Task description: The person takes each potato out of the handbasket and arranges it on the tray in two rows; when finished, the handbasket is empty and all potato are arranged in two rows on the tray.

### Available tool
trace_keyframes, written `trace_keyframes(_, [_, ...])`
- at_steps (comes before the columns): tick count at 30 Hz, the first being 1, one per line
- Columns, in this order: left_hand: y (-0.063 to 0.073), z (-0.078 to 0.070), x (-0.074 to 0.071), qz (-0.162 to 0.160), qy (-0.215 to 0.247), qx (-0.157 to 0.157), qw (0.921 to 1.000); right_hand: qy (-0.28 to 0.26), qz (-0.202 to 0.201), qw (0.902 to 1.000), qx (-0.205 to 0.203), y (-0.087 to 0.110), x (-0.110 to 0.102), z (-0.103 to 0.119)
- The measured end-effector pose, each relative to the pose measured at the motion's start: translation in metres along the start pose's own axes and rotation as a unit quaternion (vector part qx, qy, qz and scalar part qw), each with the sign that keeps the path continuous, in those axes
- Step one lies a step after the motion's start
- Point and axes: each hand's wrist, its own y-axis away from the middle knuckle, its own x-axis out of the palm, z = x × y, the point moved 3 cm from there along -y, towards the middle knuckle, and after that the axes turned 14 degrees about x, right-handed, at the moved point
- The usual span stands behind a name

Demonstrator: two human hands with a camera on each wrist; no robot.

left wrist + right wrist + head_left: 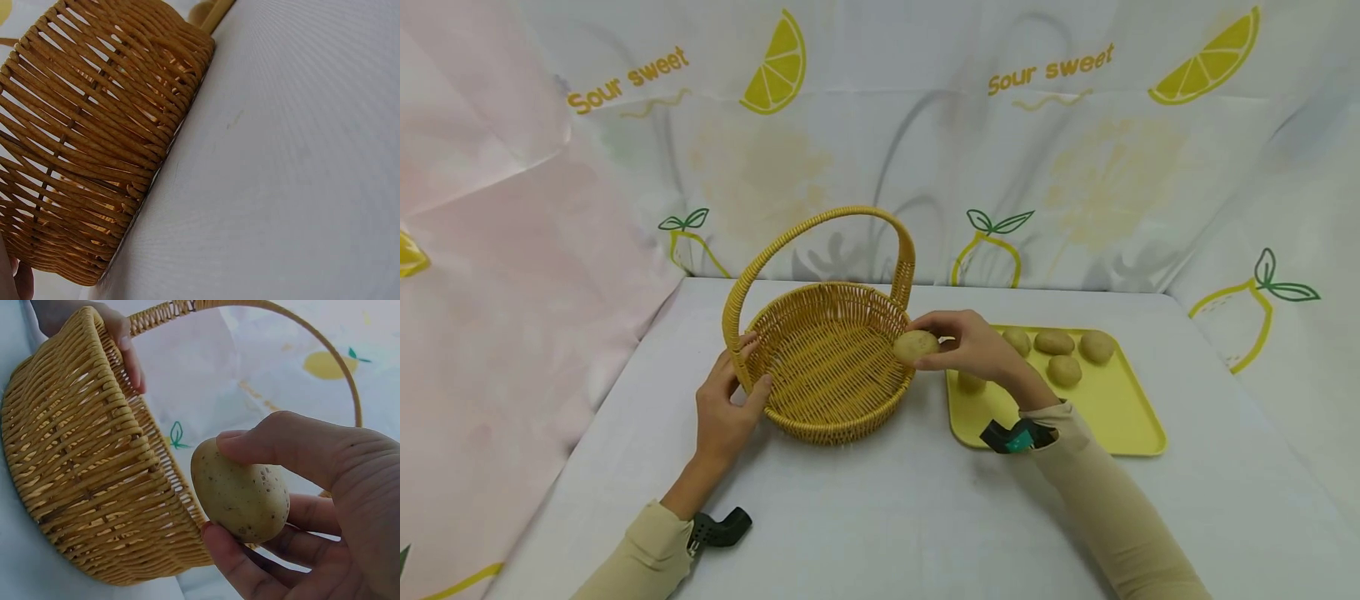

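Note:
A round wicker basket [831, 432] with a tall arched handle stands on the table, its woven floor bare. My left hand [728, 412] grips the basket's left rim by the foot of the handle, thumb over the inner side. In the left wrist view the woven wall [94, 144] fills the upper left, and only a bit of finger shows. Between thumb and fingers my right hand [973, 346] holds a potato [240, 490] at the basket's right rim. The right wrist view shows the potato's speckled skin close beside the wicker wall.
A yellow tray [1123, 417] lies right of the basket, partly beneath the right forearm. Several potatoes rest on it, among them one [1064, 371] near its middle. A white cloth covers the table [880, 517], and a lemon-printed curtain [865, 150] hangs behind.

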Motion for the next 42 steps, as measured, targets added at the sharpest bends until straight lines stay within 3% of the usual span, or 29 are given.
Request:
trace_keyframes(4, [0.005,0.011,-0.001,0.002,0.001,-0.006,1.0000,0.001,-0.005,1.0000,0.002,0.005,-0.003,-0.002])
trace_keyframes(19, [0.005,0.013,0.001,0.001,-0.006,-0.002,1.0000,0.004,-0.032,0.9992,0.025,0.033,-0.021,-0.009])
trace_keyframes(31, [0.003,0.008,0.000,-0.001,-0.005,0.005,1.0000,0.019,-0.062,0.9967,0.049,0.050,-0.040,-0.016])
trace_keyframes(38, [-0.008,-0.017,-0.001,-0.006,0.001,0.006,1.0000,-0.002,-0.078,0.9958,0.048,0.060,-0.051,-0.023])
trace_keyframes(42, [-0.004,-0.008,-0.001,-0.005,-0.002,0.000,1.0000,-0.011,-0.083,0.9951,0.053,0.066,-0.055,-0.027])
